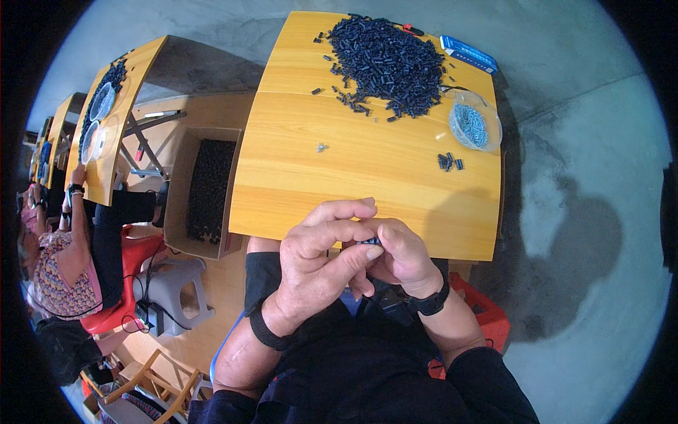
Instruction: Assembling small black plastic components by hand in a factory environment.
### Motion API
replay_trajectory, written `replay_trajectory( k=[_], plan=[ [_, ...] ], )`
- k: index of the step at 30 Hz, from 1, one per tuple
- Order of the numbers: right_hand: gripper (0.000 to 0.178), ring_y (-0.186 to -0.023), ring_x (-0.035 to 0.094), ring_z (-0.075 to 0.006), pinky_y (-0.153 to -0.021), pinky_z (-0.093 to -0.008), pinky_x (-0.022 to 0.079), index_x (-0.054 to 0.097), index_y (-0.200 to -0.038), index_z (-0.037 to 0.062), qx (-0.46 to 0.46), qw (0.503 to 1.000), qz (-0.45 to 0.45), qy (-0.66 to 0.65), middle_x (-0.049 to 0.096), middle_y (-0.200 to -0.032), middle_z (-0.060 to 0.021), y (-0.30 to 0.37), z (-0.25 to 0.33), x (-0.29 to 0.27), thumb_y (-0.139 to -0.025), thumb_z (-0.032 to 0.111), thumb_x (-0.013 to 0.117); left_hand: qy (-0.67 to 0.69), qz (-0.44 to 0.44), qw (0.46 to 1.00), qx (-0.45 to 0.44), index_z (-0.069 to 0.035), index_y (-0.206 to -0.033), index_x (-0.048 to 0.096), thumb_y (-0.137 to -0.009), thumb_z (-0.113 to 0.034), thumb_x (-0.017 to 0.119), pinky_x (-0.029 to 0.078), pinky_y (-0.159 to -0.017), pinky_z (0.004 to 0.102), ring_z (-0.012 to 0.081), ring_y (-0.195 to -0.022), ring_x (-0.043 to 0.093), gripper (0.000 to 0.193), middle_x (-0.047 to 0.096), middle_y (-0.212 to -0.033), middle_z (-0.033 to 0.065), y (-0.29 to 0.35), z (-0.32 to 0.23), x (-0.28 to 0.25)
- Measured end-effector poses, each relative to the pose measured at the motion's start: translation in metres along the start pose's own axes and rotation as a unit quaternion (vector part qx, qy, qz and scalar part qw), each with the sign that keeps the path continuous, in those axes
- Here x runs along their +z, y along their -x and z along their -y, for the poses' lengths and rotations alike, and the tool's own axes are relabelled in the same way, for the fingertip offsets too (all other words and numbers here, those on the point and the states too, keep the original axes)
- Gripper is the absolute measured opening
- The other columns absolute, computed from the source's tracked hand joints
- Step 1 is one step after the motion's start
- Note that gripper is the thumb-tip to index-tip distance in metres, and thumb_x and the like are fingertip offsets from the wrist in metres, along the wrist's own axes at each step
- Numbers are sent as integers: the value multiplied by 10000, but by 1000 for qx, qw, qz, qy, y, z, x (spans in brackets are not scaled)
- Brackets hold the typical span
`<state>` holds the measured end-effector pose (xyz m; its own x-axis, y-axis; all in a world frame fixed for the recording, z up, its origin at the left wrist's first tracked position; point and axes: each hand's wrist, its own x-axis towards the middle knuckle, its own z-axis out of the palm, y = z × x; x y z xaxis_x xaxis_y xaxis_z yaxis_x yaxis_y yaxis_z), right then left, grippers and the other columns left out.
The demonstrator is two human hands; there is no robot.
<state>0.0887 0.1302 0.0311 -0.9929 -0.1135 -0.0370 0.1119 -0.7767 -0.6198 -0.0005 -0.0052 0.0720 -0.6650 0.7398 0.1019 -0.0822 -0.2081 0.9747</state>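
Note:
My left hand (pixel 316 263) and my right hand (pixel 404 260) meet just in front of the table's near edge. Between their fingertips is a small black piece (pixel 370 241), mostly covered by the fingers. The left thumb and index finger pinch it, and the right thumb and fingers close on it from the other side. Across the table lies a big heap of short black tubular pieces (pixel 385 67). A clear plastic bowl (pixel 494 120) of small shiny metal parts (pixel 469 126) stands at the right edge. Nearer to my right hand lie several loose black pieces (pixel 449 162).
A few tiny shiny bits (pixel 322 148) lie on the wooden table (pixel 282 187). A blue-and-white box (pixel 469 54) and a red-handled tool (pixel 412 30) are at the far side. Left of the table stands a carton (pixel 181 191) of black pieces, then a grey stool (pixel 169 297) and a seated co-worker (pixel 67 268).

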Motion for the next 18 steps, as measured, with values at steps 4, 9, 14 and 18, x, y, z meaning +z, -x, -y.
replay_trajectory(
  k=[4,9,14,18],
  plan=[
    [538,-521,593,-225,-479,-323,509,546,-1088,-86,-23,999,-29,35,584,-749,-136,-1,1,5,-988,425,412,-25,19,999,20,30,-961,664,-794,36,691,555,-632,246,164,-813,648,170,582,-1153,168,-3,4,-4],
    [535,-515,588,-213,-484,-315,501,566,-981,-71,-18,996,-44,79,570,-699,-128,0,7,6,-979,443,419,-78,59,994,51,12,-964,669,-780,8,713,526,-709,269,178,-853,652,189,602,-1131,160,-10,5,-13],
    [589,-523,585,-211,-503,-299,493,553,-911,-67,4,986,-34,161,560,-701,-127,-1,8,5,-955,507,428,-19,85,995,-39,32,-952,661,-795,60,663,564,-623,254,183,-801,673,159,563,-1172,171,-9,-8,-13],
    [600,-548,590,-220,-502,-298,493,548,-895,-65,-21,998,-49,44,562,-714,-134,-5,4,11,-949,524,442,-15,93,994,-56,48,-944,653,-800,79,643,575,-571,251,177,-722,681,147,543,-1188,176,-14,-15,-12]
  ],
)
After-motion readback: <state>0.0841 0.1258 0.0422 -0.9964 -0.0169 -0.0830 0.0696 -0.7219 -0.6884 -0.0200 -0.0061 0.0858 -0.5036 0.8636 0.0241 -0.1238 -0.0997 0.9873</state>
